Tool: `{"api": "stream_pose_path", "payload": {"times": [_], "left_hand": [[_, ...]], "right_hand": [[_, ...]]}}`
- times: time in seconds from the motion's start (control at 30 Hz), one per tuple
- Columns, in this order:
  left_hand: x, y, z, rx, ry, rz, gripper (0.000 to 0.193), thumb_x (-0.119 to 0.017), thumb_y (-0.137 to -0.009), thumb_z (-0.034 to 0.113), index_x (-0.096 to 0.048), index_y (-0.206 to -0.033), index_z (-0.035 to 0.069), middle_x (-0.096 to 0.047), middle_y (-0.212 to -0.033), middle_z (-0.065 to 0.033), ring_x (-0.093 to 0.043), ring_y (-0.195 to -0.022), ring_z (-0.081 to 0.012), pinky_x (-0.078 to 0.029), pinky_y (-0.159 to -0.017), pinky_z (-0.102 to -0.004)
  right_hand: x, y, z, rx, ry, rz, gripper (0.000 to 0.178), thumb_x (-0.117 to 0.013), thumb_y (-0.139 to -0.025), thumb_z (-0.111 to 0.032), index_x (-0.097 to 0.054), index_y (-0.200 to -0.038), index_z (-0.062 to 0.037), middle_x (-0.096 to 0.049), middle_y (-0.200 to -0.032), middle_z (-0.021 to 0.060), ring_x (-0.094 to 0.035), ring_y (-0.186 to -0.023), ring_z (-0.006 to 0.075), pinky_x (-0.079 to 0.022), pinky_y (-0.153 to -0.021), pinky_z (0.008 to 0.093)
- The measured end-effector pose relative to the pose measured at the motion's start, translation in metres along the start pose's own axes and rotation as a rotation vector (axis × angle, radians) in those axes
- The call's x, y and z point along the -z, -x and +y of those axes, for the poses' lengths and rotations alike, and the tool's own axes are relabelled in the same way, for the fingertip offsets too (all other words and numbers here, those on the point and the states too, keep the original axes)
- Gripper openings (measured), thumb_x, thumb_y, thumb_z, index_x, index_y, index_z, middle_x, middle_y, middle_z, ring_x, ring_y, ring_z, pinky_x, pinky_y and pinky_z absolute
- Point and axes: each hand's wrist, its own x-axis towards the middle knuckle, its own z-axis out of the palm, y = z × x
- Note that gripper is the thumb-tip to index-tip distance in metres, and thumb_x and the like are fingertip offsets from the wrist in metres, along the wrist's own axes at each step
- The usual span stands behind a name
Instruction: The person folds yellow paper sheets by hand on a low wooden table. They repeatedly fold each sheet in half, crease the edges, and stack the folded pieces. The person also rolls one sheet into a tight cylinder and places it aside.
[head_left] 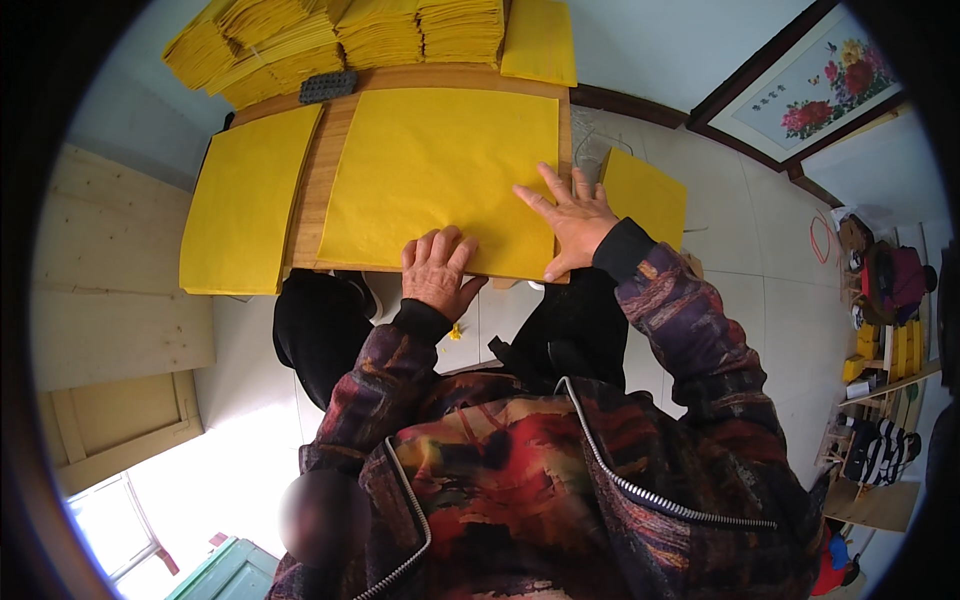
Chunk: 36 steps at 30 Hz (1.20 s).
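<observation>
A large yellow paper sheet [440, 170] lies flat on the wooden table [322, 165] in front of me. My left hand [436, 268] rests at the sheet's near edge, its fingertips bent down onto the paper and the thumb out to the side. Over the right edge is my right hand [575, 220], fingers spread wide, some on the paper and some past its edge. Neither hand grips anything that I can see. To the left lies a stack of yellow paper [245, 200] at the table's edge.
Thick piles of folded yellow paper [380, 38] fill the far side, with a dark grey block [328, 86] before them. Another yellow stack [645, 195] stands right of the table. A wooden board [120, 270] is at left; shelves [885, 370] hold items at far right.
</observation>
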Motion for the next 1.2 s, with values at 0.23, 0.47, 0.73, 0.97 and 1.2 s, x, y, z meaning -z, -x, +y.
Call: {"api": "stream_pose_path", "payload": {"times": [0.23,0.47,0.73,0.97,1.2], "left_hand": [[0.001,-0.001,0.001,0.004,-0.024,-0.007,0.056,-0.076,-0.069,0.036,-0.057,-0.118,0.017,-0.051,-0.12,-0.0067,-0.046,-0.115,-0.0289,-0.034,-0.097,-0.0454],[-0.002,0.0,0.0,-0.015,0.019,0.013,0.061,-0.08,-0.066,0.031,-0.052,-0.12,0.017,-0.05,-0.121,-0.0085,-0.045,-0.115,-0.0317,-0.033,-0.095,-0.0478],[-0.001,0.001,0.0,-0.008,0.011,-0.019,0.062,-0.08,-0.067,0.033,-0.052,-0.12,0.017,-0.049,-0.123,-0.0089,-0.044,-0.117,-0.0325,-0.033,-0.096,-0.0482],[0.014,-0.004,0.005,0.016,0.04,-0.091,0.061,-0.077,-0.07,0.042,-0.055,-0.119,0.014,-0.05,-0.124,-0.0091,-0.044,-0.118,-0.0315,-0.032,-0.097,-0.0484],[0.018,-0.022,0.015,-0.019,0.061,-0.119,0.055,-0.073,-0.074,0.044,-0.06,-0.116,0.011,-0.053,-0.123,-0.0093,-0.046,-0.118,-0.0292,-0.031,-0.098,-0.0479]], "right_hand": [[0.004,-0.002,-0.002,-0.032,0.029,-0.018,0.127,-0.088,-0.048,-0.048,-0.016,-0.151,-0.032,-0.002,-0.158,0.018,-0.013,-0.136,0.0581,-0.021,-0.103,0.0719],[0.009,-0.003,-0.001,-0.087,-0.013,-0.092,0.132,-0.089,-0.047,-0.047,-0.011,-0.152,-0.033,0.004,-0.158,0.0183,-0.01,-0.135,0.0618,-0.022,-0.104,0.0699],[0.009,-0.008,0.003,-0.106,-0.082,-0.206,0.136,-0.089,-0.048,-0.047,-0.003,-0.153,-0.0331,0.016,-0.156,0.0191,-0.015,-0.131,0.0662,-0.026,-0.102,0.0701],[0.006,-0.01,0.008,-0.08,-0.147,-0.245,0.136,-0.088,-0.051,-0.044,0.002,-0.153,-0.0318,0.023,-0.155,0.0197,-0.037,-0.12,0.0635,-0.043,-0.092,0.0603],[0.007,-0.009,0.01,-0.048,-0.154,-0.235,0.135,-0.088,-0.053,-0.043,0.002,-0.153,-0.0303,0.022,-0.154,0.0234,-0.046,-0.114,0.0596,-0.046,-0.091,0.054]]}}
